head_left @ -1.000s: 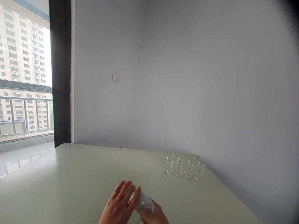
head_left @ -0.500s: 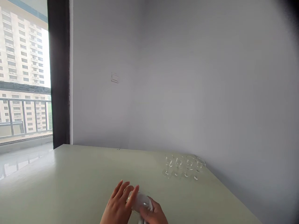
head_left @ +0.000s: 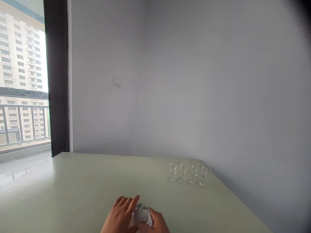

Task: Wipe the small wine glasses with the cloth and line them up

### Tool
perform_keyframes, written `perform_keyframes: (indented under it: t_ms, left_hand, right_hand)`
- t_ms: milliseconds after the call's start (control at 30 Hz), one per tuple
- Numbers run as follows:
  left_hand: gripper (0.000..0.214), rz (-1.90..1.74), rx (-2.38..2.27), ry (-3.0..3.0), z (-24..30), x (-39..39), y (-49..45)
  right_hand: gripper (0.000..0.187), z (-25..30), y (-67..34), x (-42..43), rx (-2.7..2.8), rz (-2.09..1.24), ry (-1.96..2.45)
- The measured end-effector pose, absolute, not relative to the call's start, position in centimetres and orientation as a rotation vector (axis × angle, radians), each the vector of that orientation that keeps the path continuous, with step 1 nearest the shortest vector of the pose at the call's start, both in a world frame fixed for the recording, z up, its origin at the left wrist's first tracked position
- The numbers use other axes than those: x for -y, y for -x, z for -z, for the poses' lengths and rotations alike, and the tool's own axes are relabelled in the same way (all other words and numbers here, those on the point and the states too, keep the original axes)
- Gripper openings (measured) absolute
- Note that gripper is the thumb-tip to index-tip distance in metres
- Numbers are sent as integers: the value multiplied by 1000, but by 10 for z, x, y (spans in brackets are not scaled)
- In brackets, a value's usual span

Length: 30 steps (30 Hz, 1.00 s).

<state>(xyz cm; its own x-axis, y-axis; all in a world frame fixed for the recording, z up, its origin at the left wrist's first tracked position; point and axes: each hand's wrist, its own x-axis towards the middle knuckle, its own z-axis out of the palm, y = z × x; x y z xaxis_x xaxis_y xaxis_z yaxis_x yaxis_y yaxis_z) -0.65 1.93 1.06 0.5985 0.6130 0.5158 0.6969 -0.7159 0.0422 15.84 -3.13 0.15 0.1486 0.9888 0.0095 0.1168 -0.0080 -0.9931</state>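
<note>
My two hands meet at the bottom edge of the view, above the pale table (head_left: 73, 187). My left hand (head_left: 120, 216) curls its fingers over a small clear glass (head_left: 140, 211) that lies tilted between the hands. My right hand (head_left: 156, 223) presses in from the right with a white cloth (head_left: 146, 219) bunched against the glass. Only the upper parts of both hands show; the wrists are cut off by the frame.
Several small clear stemmed glasses (head_left: 187, 173) stand in a row at the table's far right, near the grey wall. A wall switch (head_left: 116, 81) sits higher up. At the left are a dark window frame (head_left: 56, 81) and a balcony view.
My hands and the glass have dropped lower in view. The cloth now covers more of the glass. The view has turned slightly to the right.
</note>
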Motion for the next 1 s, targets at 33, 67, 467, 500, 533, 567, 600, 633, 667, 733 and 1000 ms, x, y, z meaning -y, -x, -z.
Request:
perform_keyframes:
  t_ms: [33,67,467,500,533,567,600,633,667,733,1000]
  left_hand:
    - [61,803,953,2530,-15,-20,9]
    - [57,824,829,2415,-20,-21,11]
    - [32,757,864,3122,-40,-25,24]
    - [37,752,958,3220,-38,-25,23]
    - [41,751,1065,3310,-35,-26,21]
    - [44,754,1175,3394,-31,-27,20]
    - [48,764,1287,3472,-26,-30,18]
    - [51,784,1395,3545,-21,-32,16]
    - [53,823,1494,3612,-16,-35,15]
    - [57,930,1628,3721,-6,-40,11]
    - [64,1292,1834,3710,8,-43,5]
  right_hand:
    - [25,-3,-161,28,1092,-1133,1297]
    - [35,-3,-163,24,1015,-1252,1221]
    - [13,-32,-178,39,1917,-969,1378]
    - [8,-38,-181,40,2003,-925,1350]
    - [10,-45,-183,41,2056,-878,1304]
    - [14,-52,-186,43,2087,-835,1246]
    - [17,-58,-188,44,2099,-787,1191]
    - [19,-64,-190,46,2101,-734,1140]
    - [23,-69,-191,48,2089,-686,1103]
    - [28,-76,-194,52,2041,-629,1081]
    - [34,-55,-222,35,1735,-478,1213]
